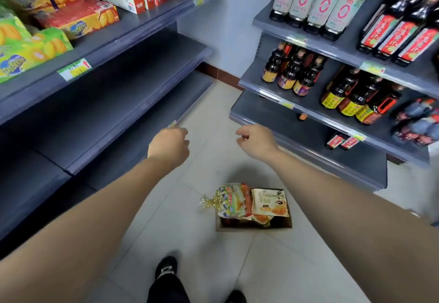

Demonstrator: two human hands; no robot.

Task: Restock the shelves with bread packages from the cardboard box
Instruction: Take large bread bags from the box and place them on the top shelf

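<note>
– Bread packages, where were they?
– In the cardboard box, a small brown open-topped carton on the pale tiled floor between the two shelf runs. They were glossy plastic bags standing on end, packed tight. One had a crinkly gold twist hanging over the box's left rim. Next to it stood a flat croissant pouch.
– Hands?
– Both arms were stretched forward above the box, well apart from it. Right hand was loosely curled, with nothing in it. Left hand showed only its back, fingers tucked under. Probably empty, but I couldn't tell. It was just beside a shelf lip, near a small price tag.
– Shelving?
– Left shelves were matte dark grey sheet metal, flat decks with a raised front lip. The top tier carried rectangular biscuit cartons in red, yellow and green. Right shelves were the same metal, loaded with tall dark bottles with paper-look labels.
– Anything else?
– A black shoe on the tiles, at frame bottom.
</note>
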